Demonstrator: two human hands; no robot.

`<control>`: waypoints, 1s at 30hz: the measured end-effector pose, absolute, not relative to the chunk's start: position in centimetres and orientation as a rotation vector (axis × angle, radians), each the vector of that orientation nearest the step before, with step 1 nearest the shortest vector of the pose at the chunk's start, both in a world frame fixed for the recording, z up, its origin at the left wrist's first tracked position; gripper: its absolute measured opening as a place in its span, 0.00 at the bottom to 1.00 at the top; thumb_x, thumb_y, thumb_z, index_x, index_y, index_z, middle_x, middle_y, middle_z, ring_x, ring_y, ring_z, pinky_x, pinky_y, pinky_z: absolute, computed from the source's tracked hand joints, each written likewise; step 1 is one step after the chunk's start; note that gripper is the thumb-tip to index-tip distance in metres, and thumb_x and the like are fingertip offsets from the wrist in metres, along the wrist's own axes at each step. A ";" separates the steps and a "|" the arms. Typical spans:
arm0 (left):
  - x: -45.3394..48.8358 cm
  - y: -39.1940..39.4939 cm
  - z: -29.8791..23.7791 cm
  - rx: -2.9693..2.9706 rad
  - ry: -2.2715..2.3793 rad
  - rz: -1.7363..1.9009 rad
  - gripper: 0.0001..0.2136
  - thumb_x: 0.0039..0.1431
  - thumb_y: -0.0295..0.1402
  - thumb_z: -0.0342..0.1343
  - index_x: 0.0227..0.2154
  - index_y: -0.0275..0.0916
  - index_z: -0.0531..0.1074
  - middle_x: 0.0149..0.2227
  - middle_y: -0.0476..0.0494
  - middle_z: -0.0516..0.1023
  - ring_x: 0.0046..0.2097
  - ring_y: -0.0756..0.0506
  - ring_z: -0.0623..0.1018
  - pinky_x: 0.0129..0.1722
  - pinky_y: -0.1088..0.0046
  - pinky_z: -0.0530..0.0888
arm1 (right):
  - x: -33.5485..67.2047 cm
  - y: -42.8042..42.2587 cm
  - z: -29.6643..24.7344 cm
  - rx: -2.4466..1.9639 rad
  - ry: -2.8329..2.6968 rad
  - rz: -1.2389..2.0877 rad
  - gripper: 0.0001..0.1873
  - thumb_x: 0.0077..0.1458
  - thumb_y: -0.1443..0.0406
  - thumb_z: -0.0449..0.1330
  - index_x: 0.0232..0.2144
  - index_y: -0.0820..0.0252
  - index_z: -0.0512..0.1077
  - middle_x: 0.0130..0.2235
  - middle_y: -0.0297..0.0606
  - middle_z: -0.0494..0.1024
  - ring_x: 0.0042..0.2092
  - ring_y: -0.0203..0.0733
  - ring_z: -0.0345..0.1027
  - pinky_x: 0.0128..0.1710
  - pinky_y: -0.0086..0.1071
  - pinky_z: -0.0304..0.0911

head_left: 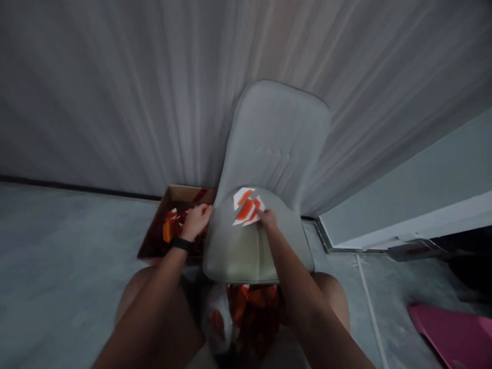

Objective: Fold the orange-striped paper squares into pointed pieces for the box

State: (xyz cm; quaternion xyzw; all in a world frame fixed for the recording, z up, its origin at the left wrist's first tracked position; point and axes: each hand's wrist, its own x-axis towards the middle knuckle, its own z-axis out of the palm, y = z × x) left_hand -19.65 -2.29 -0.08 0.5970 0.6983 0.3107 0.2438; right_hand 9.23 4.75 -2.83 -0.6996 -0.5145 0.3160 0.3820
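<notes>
Orange-and-white paper pieces [245, 209] with angular edges lie on the seat of a grey chair [230, 251]. My right hand [268, 219] pinches the right edge of one piece, its fingers closed. Over an open cardboard box [184, 192] left of the chair, my left hand [197, 221] has its fingers curled together near the seat's edge. What it holds, if anything, cannot be made out. Orange and white pieces [169, 228] fill part of the box, below and beside that hand. A black band is on the left wrist.
Below the seat's front edge, between the knees, are more orange pieces [253, 307] and a whitish bag-like thing [219, 318]. A grey curtain-like wall [115, 102] rises behind the chair. A pink object [453, 330] stands on the floor at the lower right.
</notes>
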 end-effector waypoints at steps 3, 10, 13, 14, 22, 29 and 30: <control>-18.3 -3.4 -0.3 1.567 1.885 0.942 0.16 0.65 0.43 0.45 0.30 0.39 0.73 0.30 0.42 0.79 0.34 0.43 0.76 0.34 0.72 0.66 | 9.3 3.4 -2.6 -1.768 -1.190 0.820 0.19 0.47 0.52 0.61 0.27 0.66 0.77 0.23 0.41 0.79 0.30 0.46 0.74 0.27 0.31 0.63; -13.8 -8.0 -1.5 1.582 1.823 0.899 0.15 0.65 0.41 0.45 0.37 0.39 0.74 0.34 0.40 0.80 0.38 0.42 0.79 0.38 0.70 0.71 | 15.1 -3.2 -1.1 -1.623 -0.896 0.819 0.23 0.49 0.50 0.56 0.36 0.64 0.77 0.37 0.47 0.84 0.41 0.52 0.76 0.34 0.35 0.69; -11.8 -11.0 -2.3 1.501 1.889 0.869 0.16 0.65 0.43 0.46 0.41 0.40 0.75 0.36 0.39 0.81 0.40 0.39 0.79 0.40 0.66 0.72 | 16.4 -5.9 -0.7 -1.522 -0.797 0.891 0.26 0.50 0.49 0.55 0.40 0.64 0.77 0.41 0.47 0.83 0.41 0.50 0.77 0.36 0.36 0.72; -11.1 -11.8 -2.2 1.447 1.939 0.867 0.16 0.64 0.44 0.47 0.41 0.41 0.75 0.38 0.38 0.81 0.41 0.37 0.79 0.41 0.64 0.72 | 16.4 -6.7 -0.6 -1.492 -0.770 0.925 0.27 0.51 0.49 0.55 0.41 0.64 0.76 0.41 0.47 0.83 0.40 0.50 0.78 0.36 0.37 0.72; -3.8 -10.6 4.8 1.315 1.369 1.003 0.22 0.54 0.49 0.61 0.45 0.37 0.76 0.44 0.37 0.81 0.44 0.40 0.79 0.42 0.67 0.75 | 11.5 -11.8 1.2 -1.124 -0.741 1.304 0.26 0.51 0.50 0.61 0.46 0.61 0.76 0.46 0.44 0.83 0.43 0.49 0.78 0.44 0.40 0.73; -1.4 -11.4 5.0 1.208 1.300 0.982 0.19 0.47 0.49 0.67 0.35 0.39 0.77 0.33 0.43 0.80 0.32 0.45 0.77 0.28 0.71 0.74 | 12.5 -12.9 0.5 -1.281 -0.991 1.013 0.34 0.52 0.54 0.63 0.59 0.61 0.66 0.51 0.48 0.77 0.50 0.51 0.73 0.52 0.46 0.69; -1.3 -11.7 4.8 1.190 1.313 1.012 0.19 0.47 0.49 0.67 0.34 0.39 0.77 0.33 0.44 0.80 0.32 0.45 0.77 0.28 0.71 0.75 | 12.7 -13.1 0.3 -1.332 -1.049 0.934 0.35 0.53 0.54 0.64 0.60 0.61 0.65 0.52 0.49 0.77 0.50 0.52 0.73 0.53 0.47 0.68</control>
